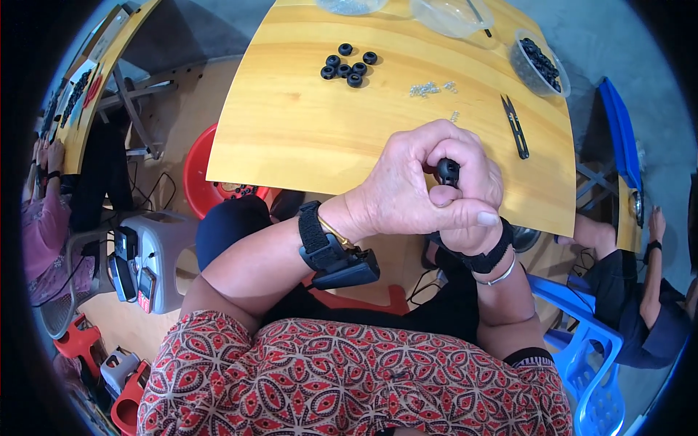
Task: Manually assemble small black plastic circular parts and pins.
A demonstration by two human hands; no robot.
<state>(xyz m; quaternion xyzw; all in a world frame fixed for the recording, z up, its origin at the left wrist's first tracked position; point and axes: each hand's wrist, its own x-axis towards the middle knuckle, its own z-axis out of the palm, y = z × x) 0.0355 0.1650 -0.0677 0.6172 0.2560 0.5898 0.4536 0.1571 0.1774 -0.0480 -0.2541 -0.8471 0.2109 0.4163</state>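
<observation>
Over the table's near edge my two hands are pressed together. A small rounded black plastic part (448, 172) shows in the gap between their fingers; its lower portion is hidden. My left hand (385, 178) is closed around it from the left, its thumb lying across the front. Curled against it from the right is my right hand (476, 167), fingers bent about the part. Beyond them lie small clear pieces (424, 89) in a loose pile. Black thread snips (515, 127) rest to the right. Several round black parts (344, 70) sit farther left.
The wooden table (276, 138) also holds a clear tub of black parts (539, 65) at far right and a clear bowl (451, 16). Below left stands a red basin (198, 174). A grey stool (171, 258) and blue chair (596, 349) flank me; people sit at both sides.
</observation>
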